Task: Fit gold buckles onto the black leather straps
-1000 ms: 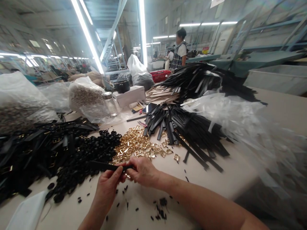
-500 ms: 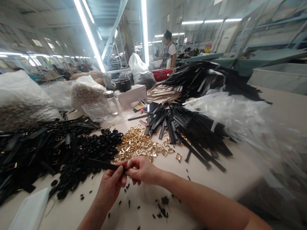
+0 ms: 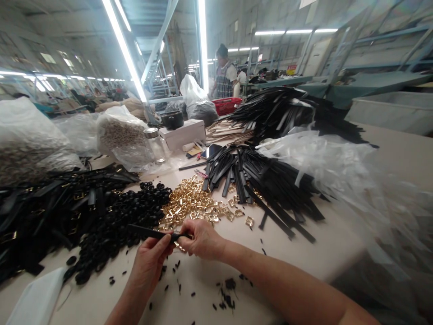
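A black strap (image 3: 145, 231) points out to the left from between my two hands, over the table's near middle. My left hand (image 3: 151, 256) pinches it between thumb and fingers. At the strap's right end, the fingers of my right hand (image 3: 204, 240) are closed around a dark piece that looks like the strap's folded end or a loop. A bit of gold metal, seemingly a buckle, shows just under this grip. Behind my hands lies a heap of gold buckles (image 3: 189, 198), and left of it a pile of small black loops (image 3: 135, 207).
Loose black straps (image 3: 270, 189) fan out behind on the right, beside clear plastic sheeting (image 3: 338, 162). Finished-looking buckled straps (image 3: 50, 203) heap up at left. A glass jar (image 3: 155, 146) and a white box (image 3: 184, 134) stand farther back. Black scraps (image 3: 230, 284) dot the near table.
My hands have drawn slightly apart at the strap's right end, exposing a dark piece and gold metal between them. In the background, a person has shifted left.
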{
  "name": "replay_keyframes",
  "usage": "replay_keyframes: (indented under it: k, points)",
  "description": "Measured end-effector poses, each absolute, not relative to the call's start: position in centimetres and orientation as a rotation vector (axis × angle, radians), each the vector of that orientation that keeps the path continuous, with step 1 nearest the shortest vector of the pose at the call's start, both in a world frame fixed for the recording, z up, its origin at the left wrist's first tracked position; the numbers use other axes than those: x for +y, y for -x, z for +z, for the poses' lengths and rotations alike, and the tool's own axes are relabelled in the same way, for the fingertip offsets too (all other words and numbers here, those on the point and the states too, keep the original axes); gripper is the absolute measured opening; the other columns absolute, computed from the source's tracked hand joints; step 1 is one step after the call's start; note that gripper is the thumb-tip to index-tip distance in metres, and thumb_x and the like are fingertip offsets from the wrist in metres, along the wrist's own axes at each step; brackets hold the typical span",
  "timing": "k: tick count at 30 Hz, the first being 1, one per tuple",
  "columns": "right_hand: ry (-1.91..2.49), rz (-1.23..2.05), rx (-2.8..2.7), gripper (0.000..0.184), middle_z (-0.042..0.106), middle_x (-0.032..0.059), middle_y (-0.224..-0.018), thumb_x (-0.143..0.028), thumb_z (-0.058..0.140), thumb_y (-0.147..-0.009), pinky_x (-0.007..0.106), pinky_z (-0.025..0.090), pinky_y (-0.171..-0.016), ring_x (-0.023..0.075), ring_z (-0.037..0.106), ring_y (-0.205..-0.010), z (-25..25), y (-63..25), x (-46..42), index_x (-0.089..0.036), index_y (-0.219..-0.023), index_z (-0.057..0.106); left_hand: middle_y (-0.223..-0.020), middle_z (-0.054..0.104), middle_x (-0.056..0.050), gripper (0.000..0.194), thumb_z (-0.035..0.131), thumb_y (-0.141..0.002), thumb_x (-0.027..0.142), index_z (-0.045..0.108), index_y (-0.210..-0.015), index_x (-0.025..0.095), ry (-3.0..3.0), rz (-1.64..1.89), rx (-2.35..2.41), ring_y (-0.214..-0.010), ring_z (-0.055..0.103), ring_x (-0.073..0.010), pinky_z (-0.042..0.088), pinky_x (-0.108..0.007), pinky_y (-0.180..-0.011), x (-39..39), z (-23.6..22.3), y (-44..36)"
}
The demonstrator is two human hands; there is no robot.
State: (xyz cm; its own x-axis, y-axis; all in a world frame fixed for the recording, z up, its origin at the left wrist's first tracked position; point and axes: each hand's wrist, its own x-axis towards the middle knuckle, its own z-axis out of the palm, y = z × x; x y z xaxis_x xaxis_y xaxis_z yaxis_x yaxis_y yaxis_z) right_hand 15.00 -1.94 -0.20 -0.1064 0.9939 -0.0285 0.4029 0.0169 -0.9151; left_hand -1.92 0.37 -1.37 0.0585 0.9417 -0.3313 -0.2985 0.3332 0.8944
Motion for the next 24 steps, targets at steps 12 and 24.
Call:
replay_keyframes:
  k: [12,24]
  points:
    - [1.151,1.367,-1.481,0.016,0.057,-0.0050,-0.057,-0.031,0.060,-0.083,0.017,0.040,-0.043,0.0061,0.050,-0.042,-0.8,-15.3,-2.2,-0.016,-0.083,0.057,-0.066,0.069,-0.004,0.036,0.090,-0.055,0.037,0.076,-0.079,0.014,-0.970,1.102,1.090,-0.056,0.055,-0.0126,0.044,-0.023,-0.055,0.1,-2.1,1.2]
    - [1.249,1.064,-1.564,0.046,0.061,0.0016,-0.064,-0.063,0.043,-0.089,0.025,0.046,-0.055,0.0137,0.055,-0.054,-3.7,-17.7,-0.5,-0.022,-0.083,0.063,-0.065,0.068,-0.008,0.040,0.086,-0.062,0.047,0.074,-0.077,0.011,-0.903,1.163,0.973,-0.052,0.057,-0.0126,0.042,-0.023,-0.050,1.3,-2.7,-0.4]
